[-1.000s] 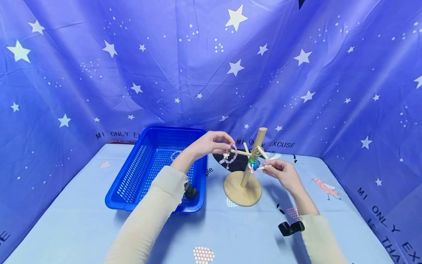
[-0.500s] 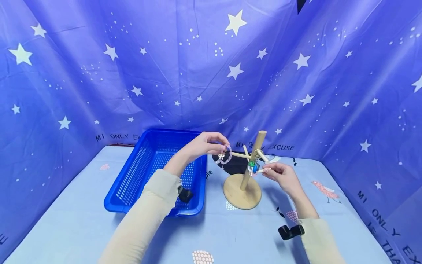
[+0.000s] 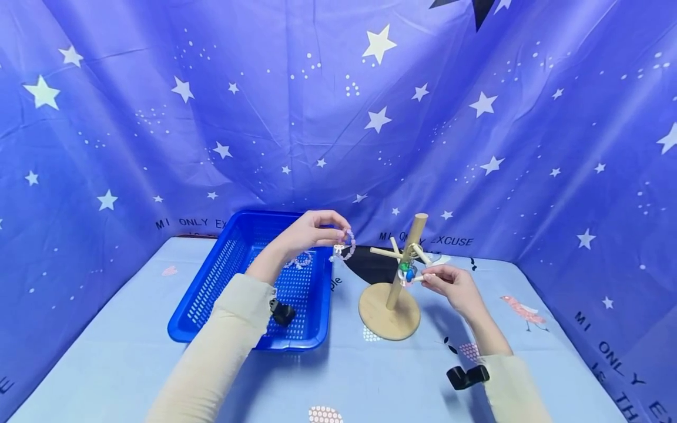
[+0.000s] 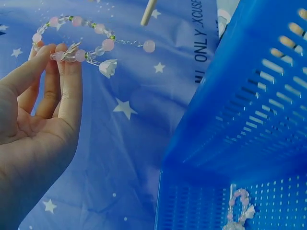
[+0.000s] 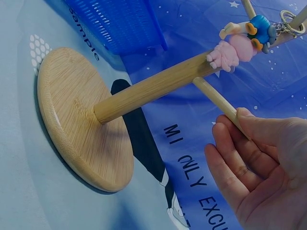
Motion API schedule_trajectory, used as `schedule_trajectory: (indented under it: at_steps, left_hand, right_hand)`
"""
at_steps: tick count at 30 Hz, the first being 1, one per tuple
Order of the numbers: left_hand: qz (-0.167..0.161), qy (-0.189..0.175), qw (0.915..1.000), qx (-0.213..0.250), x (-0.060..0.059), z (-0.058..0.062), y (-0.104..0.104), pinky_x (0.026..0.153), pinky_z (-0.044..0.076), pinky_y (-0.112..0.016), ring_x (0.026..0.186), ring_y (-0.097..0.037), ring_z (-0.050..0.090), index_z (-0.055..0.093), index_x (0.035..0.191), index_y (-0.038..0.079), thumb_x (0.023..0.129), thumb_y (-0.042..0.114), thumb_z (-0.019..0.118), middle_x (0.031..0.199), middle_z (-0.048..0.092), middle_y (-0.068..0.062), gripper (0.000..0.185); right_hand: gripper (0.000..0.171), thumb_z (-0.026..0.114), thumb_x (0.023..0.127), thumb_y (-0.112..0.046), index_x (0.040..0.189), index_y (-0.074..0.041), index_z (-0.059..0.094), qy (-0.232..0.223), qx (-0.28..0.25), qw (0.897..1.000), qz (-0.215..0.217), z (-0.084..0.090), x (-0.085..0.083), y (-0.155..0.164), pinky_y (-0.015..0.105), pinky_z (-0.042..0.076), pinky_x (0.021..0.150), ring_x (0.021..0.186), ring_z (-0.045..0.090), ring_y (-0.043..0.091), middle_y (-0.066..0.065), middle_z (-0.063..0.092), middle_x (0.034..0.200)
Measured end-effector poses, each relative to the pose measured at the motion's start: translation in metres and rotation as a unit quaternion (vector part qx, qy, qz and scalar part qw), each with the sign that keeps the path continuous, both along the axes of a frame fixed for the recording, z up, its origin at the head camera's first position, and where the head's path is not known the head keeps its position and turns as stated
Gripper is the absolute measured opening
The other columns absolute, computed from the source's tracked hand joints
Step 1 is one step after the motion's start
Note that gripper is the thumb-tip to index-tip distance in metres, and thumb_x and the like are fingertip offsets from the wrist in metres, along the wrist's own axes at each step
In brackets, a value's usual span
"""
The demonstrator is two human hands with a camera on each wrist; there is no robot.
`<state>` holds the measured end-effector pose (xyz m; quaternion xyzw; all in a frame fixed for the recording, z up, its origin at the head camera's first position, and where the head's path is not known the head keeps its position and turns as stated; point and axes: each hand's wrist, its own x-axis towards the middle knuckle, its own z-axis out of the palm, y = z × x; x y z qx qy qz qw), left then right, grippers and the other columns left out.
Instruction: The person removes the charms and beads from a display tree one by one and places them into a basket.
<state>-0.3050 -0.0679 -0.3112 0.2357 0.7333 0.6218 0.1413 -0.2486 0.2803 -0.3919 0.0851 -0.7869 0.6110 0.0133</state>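
My left hand [image 3: 302,236] pinches a pink and clear beaded bracelet [image 4: 108,44] between thumb and fingertips, over the right side of the blue basket [image 3: 325,320]. A white flower charm [image 4: 108,68] and a short bead tail hang from it. On the right, my right hand [image 3: 453,286] pinches the end of a peg [image 5: 217,99] on the wooden stand [image 3: 389,320]. From another peg hangs a key ring [image 5: 286,24] with pink and blue figures [image 5: 240,47]. A second beaded bracelet [image 4: 231,203] lies inside the basket.
Bare pegs [image 3: 385,252] stick out from the stand's left side, between it and my left hand. A pale blue printed cloth [image 3: 370,382] covers the table. Behind it rises a purple-blue star curtain [image 3: 296,141].
My left hand has drawn back leftward from the stand's left peg, with the bracelet in it, to above the basket's right side. The right hand keeps its hold on the peg.
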Motion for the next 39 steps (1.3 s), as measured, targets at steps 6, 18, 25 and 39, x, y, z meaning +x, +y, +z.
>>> schedule_trajectory:
  at_steps: [6, 18, 25, 39]
  left_hand:
    - [0.015, 0.004, 0.9998, 0.01, -0.002, -0.002, -0.014, 0.1, 0.055, -0.037, 0.112, -0.031, 0.067, 0.067, 0.113, 0.006, 0.097, 0.009, 0.064, 0.116, 0.067, -0.017, 0.016]
    - [0.06, -0.011, 0.9968, 0.051, -0.01, -0.01, -0.044, 0.09, 0.059, -0.025, 0.099, -0.014, 0.067, 0.065, 0.107, 0.009, 0.099, 0.004, 0.059, 0.103, 0.066, -0.001, 0.012]
    - [0.074, -0.017, 0.9936, 0.083, -0.014, -0.016, -0.062, 0.09, 0.058, -0.023, 0.105, -0.022, 0.065, 0.063, 0.103, 0.015, 0.101, 0.006, 0.056, 0.099, 0.066, 0.003, 0.012]
    - [0.112, -0.029, 0.9874, 0.108, -0.019, -0.03, -0.092, 0.088, 0.057, -0.021, 0.097, -0.009, 0.068, 0.065, 0.099, 0.019, 0.101, 0.004, 0.055, 0.097, 0.07, 0.009, 0.018]
  right_hand:
    - [0.032, 0.057, 0.098, 0.0, 0.119, 0.024, 0.054, -0.005, 0.015, 1.0, -0.006, 0.0, 0.001, -0.002, 0.017, 0.058, 0.082, 0.083, 0.07, -0.002, -0.008, 0.071, 0.091]
    - [0.032, 0.058, 0.098, -0.001, 0.118, 0.024, 0.054, 0.0, 0.001, 1.0, 0.002, 0.0, 0.0, -0.002, 0.019, 0.059, 0.082, 0.084, 0.072, 0.001, -0.004, 0.073, 0.093]
    - [0.032, 0.057, 0.099, -0.002, 0.119, 0.023, 0.054, -0.004, 0.01, 1.0, -0.002, 0.001, 0.0, -0.001, 0.019, 0.059, 0.083, 0.086, 0.072, 0.002, -0.007, 0.071, 0.092]
    - [0.033, 0.056, 0.099, 0.0, 0.12, 0.025, 0.052, -0.004, 0.012, 1.0, 0.005, 0.003, 0.001, -0.002, 0.02, 0.059, 0.084, 0.084, 0.07, -0.002, -0.013, 0.07, 0.091]
